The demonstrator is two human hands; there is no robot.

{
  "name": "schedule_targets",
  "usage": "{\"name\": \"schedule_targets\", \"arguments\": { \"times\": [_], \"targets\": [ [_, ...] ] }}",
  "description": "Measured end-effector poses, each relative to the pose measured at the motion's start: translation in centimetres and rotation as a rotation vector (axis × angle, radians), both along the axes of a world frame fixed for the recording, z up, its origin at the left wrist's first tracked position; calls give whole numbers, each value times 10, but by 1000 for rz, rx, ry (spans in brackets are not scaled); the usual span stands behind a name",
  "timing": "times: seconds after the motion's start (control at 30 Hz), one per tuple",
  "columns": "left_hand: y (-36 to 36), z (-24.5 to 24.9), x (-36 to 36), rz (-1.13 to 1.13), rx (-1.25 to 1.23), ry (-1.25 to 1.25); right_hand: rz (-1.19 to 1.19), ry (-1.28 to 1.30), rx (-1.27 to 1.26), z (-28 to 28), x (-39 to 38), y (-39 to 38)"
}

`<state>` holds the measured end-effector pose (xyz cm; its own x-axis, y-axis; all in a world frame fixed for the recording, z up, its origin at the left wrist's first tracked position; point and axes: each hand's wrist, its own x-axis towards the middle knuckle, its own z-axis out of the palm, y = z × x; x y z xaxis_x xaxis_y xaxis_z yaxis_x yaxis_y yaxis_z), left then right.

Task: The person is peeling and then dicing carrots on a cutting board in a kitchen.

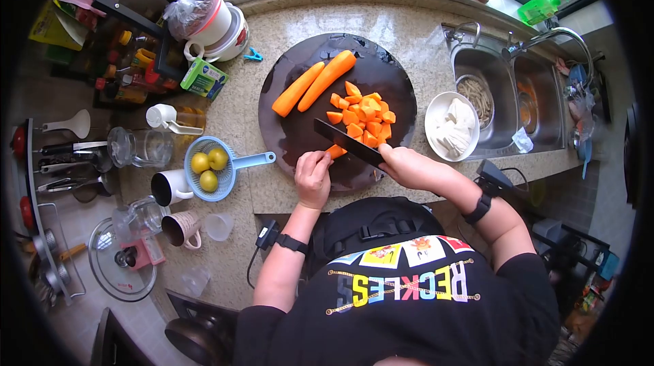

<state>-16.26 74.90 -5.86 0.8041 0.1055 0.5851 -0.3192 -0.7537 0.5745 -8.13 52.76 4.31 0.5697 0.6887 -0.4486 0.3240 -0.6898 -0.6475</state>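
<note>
A round dark cutting board (286, 59) lies on the speckled counter in front of me. My left hand (313, 181) is at its near edge, with closed fingers on a carrot piece (336, 151) that is partly hidden. My right hand (413, 168) grips a kitchen knife (347, 142), its dark, broad blade slanting up and left over the carrot; the handle is covered by the hand. Just beyond the blade is a pile of cut carrot chunks (368, 114). Two long peeled carrots, a thicker one (328, 80) and a thinner one (298, 90), lie farther back on the board's left.
At right, a white bowl (430, 136) of pale white pieces stands beside a double steel sink (501, 73). Left of the board, a blue strainer (231, 182) holds several yellow-green fruits, its handle pointing toward the board. Mugs (178, 188), jars and a glass lid (102, 277) crowd the left counter.
</note>
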Motion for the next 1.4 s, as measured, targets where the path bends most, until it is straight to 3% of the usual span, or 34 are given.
{"name": "schedule_targets", "arguments": {
  "times": [0.2,0.37,0.63,0.8,1.4],
  "targets": [
    [-1,-6,0,10,-17,-12,-151,-156,21,-49,-14,50],
    [1,-1,7,24,-42,40,-122,-227,95,-59,-6,37],
    [1,9,11,-75,64,42,-178,-256,100,-45,-2,21],
    [5,17,4,60,31,66,-176,-208,121,-38,-21,8],
    [8,-4,1,68,-4,28,-69,-57,-12,1,-21,9]
  ]
}}
